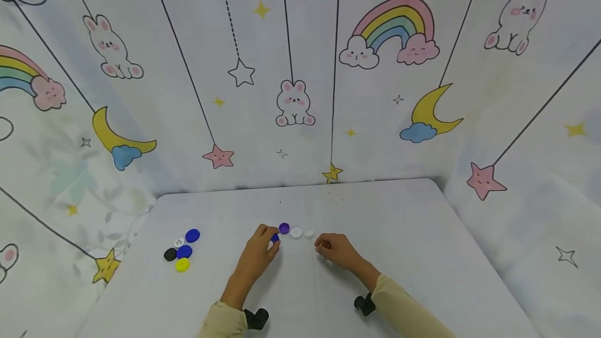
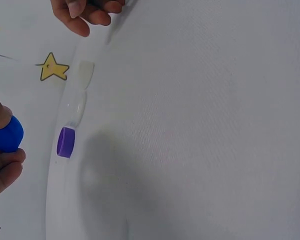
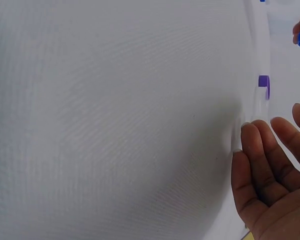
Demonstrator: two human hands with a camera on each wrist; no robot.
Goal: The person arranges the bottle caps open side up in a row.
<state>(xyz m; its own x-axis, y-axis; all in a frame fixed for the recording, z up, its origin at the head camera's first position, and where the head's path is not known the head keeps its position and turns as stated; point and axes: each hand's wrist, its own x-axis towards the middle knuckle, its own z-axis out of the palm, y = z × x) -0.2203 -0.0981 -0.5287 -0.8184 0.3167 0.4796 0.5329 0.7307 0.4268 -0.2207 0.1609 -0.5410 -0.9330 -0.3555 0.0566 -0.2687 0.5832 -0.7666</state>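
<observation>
My left hand (image 1: 255, 254) pinches a blue bottle cap (image 2: 8, 135) between thumb and fingers, just left of a short row of caps. The row runs from a purple cap (image 1: 284, 228), hollow side up in the head view, through a white cap (image 1: 296, 232) to a smaller whitish cap (image 1: 309, 234). Just right of that last cap is my right hand (image 1: 341, 250), its fingers loosely bent. The right wrist view shows the right fingers (image 3: 260, 150) relaxed, with nothing held between them.
On the left of the white table (image 1: 413, 270) lies a loose group: two blue caps (image 1: 192, 235), a black cap (image 1: 170, 254), a yellow cap (image 1: 182, 265) and a small white cap with dark marks (image 1: 179, 243). A patterned cloth wall (image 1: 300, 150) stands behind the table.
</observation>
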